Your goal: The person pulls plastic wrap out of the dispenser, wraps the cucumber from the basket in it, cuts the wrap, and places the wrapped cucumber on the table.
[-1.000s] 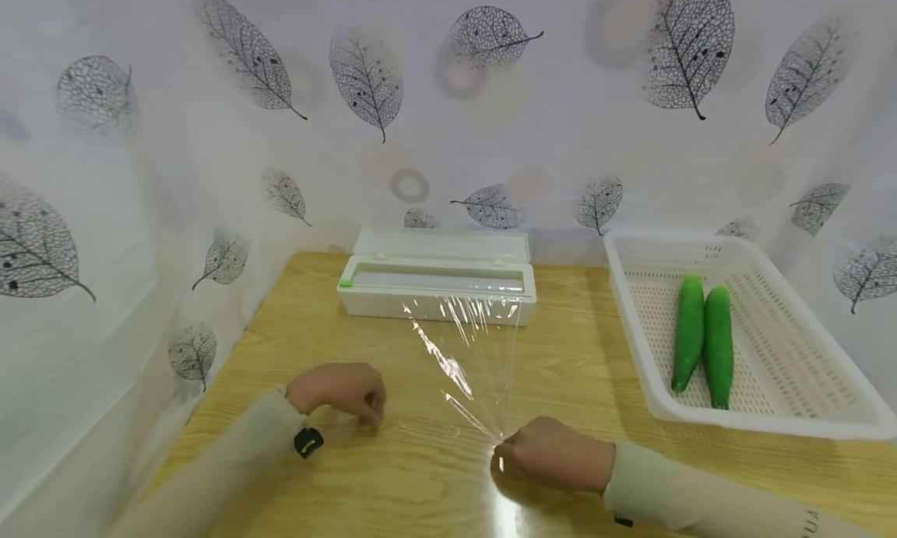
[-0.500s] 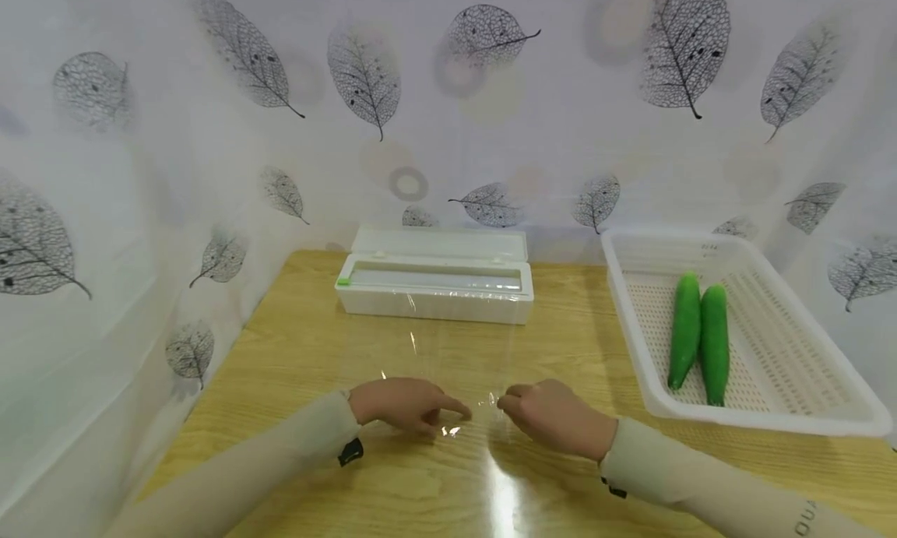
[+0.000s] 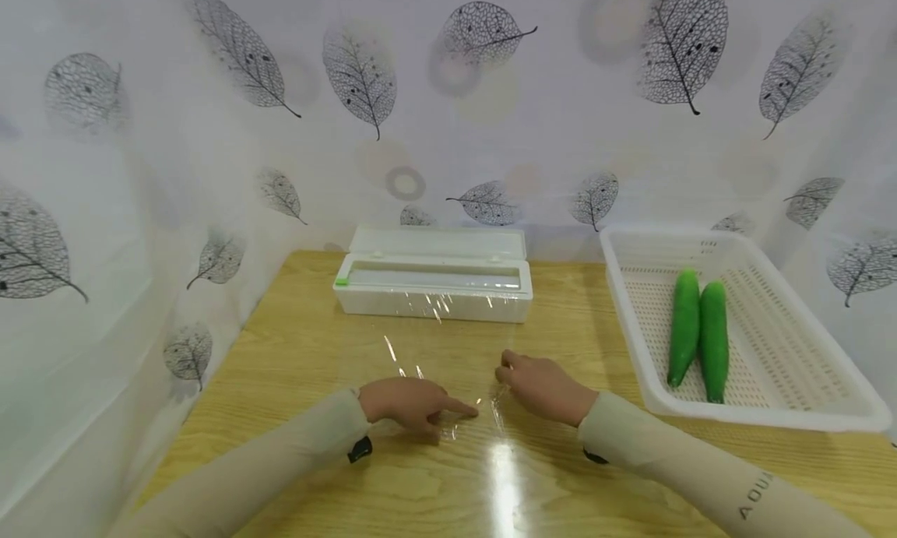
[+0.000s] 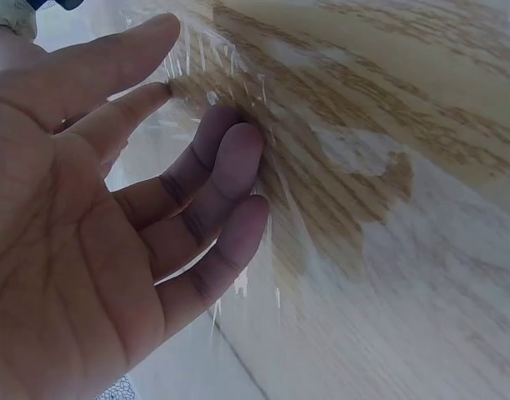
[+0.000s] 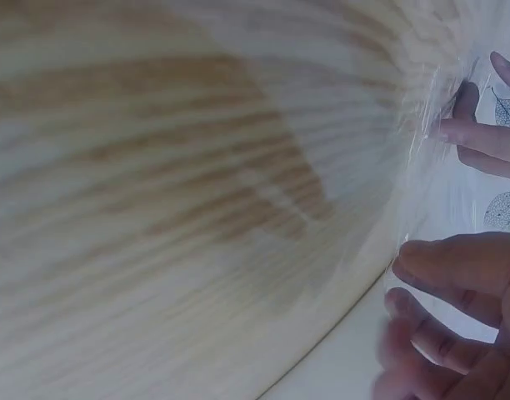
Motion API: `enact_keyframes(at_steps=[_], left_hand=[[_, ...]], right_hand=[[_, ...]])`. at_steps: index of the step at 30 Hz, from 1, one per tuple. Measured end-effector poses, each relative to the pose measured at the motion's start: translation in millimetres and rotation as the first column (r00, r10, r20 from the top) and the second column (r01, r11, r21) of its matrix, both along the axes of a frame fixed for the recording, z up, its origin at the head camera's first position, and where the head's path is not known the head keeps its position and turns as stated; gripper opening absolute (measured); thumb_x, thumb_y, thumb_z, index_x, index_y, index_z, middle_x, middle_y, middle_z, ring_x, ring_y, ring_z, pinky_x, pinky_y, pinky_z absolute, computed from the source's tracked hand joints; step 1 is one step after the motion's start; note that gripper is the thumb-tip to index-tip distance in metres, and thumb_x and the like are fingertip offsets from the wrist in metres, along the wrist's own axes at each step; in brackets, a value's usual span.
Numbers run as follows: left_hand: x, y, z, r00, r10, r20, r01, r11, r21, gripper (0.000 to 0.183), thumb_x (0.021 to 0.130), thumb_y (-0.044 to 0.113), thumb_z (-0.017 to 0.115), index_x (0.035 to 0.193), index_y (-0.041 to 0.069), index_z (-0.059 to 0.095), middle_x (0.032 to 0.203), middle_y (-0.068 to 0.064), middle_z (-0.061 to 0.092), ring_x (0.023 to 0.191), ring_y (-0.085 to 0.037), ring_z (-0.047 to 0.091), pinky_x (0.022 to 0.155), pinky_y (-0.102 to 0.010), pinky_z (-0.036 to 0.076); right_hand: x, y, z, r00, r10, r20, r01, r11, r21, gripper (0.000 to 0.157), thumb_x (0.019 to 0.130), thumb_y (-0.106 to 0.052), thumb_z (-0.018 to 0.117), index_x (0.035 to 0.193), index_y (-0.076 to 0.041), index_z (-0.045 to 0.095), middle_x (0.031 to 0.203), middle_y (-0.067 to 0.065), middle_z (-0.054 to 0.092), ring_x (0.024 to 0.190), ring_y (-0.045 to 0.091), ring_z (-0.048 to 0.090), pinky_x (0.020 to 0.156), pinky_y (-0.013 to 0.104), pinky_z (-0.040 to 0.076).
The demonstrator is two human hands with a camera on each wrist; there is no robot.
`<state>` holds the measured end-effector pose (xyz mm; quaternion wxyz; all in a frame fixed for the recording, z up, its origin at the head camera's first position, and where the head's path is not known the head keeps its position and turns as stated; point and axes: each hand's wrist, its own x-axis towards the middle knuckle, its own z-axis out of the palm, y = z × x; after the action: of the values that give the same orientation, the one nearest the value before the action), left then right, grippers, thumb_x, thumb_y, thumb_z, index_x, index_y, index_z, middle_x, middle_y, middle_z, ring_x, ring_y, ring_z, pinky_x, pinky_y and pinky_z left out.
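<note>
Clear plastic wrap [image 3: 392, 351] stretches toward me from a white cling film dispenser [image 3: 434, 303] whose lid stands up. My left hand [image 3: 409, 404] points its index finger to the right at the wrap's near end. In the left wrist view its other fingers [image 4: 238, 158] bend loosely against the wrinkled wrap, with the thumb apart from them. My right hand [image 3: 543, 384] is at the wrap's right side. Its thumb and a finger behind it [image 5: 430, 262] pinch the film's edge in the right wrist view, while the lower fingers are spread away.
A white perforated basket [image 3: 634, 328] stands on the right with two green cucumber-like vegetables [image 3: 684, 328] in it. A leaf-print curtain [image 3: 420, 94] hangs behind and left of the wooden table [image 3: 294, 351].
My left hand has moved right to the wrap's near end and stretched out its index finger. My right hand has moved away from me, and the bunched wrap has spread wider.
</note>
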<state>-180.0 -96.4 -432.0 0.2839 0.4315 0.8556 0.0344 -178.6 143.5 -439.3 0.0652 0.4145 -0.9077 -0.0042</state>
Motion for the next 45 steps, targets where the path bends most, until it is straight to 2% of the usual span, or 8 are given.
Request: enact_keyframes(at_steps=[6,11,19,24,31,35,40,45], left_hand=[[-1.8,2.7,-1.4,1.0,0.0,0.031,0.0,1.0,0.004,0.063,0.086,0.021,0.068,0.14,0.04,0.041,0.065,0.009,0.043,0.059,-0.003,0.037,0.057,-0.018,0.036],[-0.9,3.2,-0.2,1.0,-0.007,0.021,0.007,1.0,-0.008,0.064,0.085,0.024,0.069,0.139,0.04,0.041,0.068,0.009,0.045,0.062,-0.002,0.039,0.06,-0.017,0.038],[-0.7,2.6,4.0,1.0,0.005,0.014,-0.004,0.998,-0.056,0.064,0.085,0.029,0.069,0.14,0.043,0.038,0.071,0.009,0.047,0.063,-0.003,0.04,0.061,-0.019,0.04],[0.3,4.3,2.4,1.0,-0.007,0.008,0.007,1.0,-0.027,0.065,0.084,0.028,0.07,0.14,0.042,0.04,0.07,0.009,0.046,0.063,-0.002,0.04,0.061,-0.018,0.04],[1.9,7.5,4.2,1.0,-0.014,-0.012,0.014,1.0,0.018,0.056,0.086,0.026,0.068,0.137,0.035,0.047,0.067,0.01,0.044,0.061,-0.001,0.037,0.059,-0.016,0.037],[6.8,13.9,2.5,0.996,-0.052,-0.078,0.061,0.99,0.128,0.042,0.087,0.019,0.065,0.128,0.027,0.057,0.073,0.01,0.05,0.062,0.001,0.041,0.06,-0.013,0.038],[14.1,22.5,0.5,0.97,-0.094,-0.224,0.127,0.983,0.136,0.044,0.086,0.023,0.066,0.128,0.03,0.055,0.103,0.003,0.057,0.075,-0.001,0.05,0.062,-0.012,0.042],[20.5,28.7,0.2,0.934,-0.154,-0.321,0.208,0.968,0.14,0.038,0.085,0.026,0.066,0.122,0.026,0.057,0.108,0.0,0.058,0.083,-0.005,0.054,0.069,-0.013,0.046]], right_hand=[[-2.7,12.7,-1.3,0.997,0.024,-0.068,-0.022,0.999,0.026,0.01,0.079,-0.007,0.071,0.08,-0.014,0.064,0.089,-0.001,0.061,0.059,0.009,0.055,0.042,0.02,0.042],[-3.4,22.1,0.3,0.995,-0.013,-0.097,0.016,1.0,0.024,0.02,0.077,-0.002,0.068,0.068,-0.015,0.056,0.073,-0.003,0.056,0.052,0.008,0.045,0.039,0.022,0.034],[0.3,11.0,-2.2,0.978,0.198,0.069,-0.199,0.98,0.008,0.032,0.079,-0.003,0.07,0.108,-0.014,0.065,0.103,0.003,0.064,0.09,0.017,0.064,0.07,0.024,0.055],[6.5,19.7,4.8,0.978,0.172,0.115,-0.186,0.975,0.126,0.01,0.08,-0.003,0.068,0.08,-0.013,0.068,0.081,-0.001,0.061,0.067,0.011,0.057,0.055,0.02,0.048],[11.7,28.7,23.3,0.984,0.101,0.149,-0.131,0.969,0.208,0.024,0.07,0.009,0.068,0.063,-0.014,0.063,0.069,-0.005,0.058,0.056,0.006,0.047,0.05,0.017,0.042],[21.4,27.9,45.6,0.99,0.081,0.114,-0.098,0.984,0.15,0.023,0.074,0.007,0.07,0.078,-0.016,0.07,0.077,-0.004,0.063,0.066,0.011,0.059,0.057,0.02,0.049],[27.6,48.8,94.5,0.997,0.075,-0.022,-0.077,0.993,-0.09,0.013,0.08,-0.002,0.068,0.089,-0.012,0.07,0.082,-0.002,0.066,0.071,0.011,0.063,0.062,0.024,0.053],[8.4,94.0,143.7,0.987,-0.156,-0.05,0.14,0.962,-0.234,0.02,0.084,-0.006,0.065,0.103,-0.008,0.067,0.09,0.003,0.07,0.075,0.015,0.065,0.063,0.031,0.054]])
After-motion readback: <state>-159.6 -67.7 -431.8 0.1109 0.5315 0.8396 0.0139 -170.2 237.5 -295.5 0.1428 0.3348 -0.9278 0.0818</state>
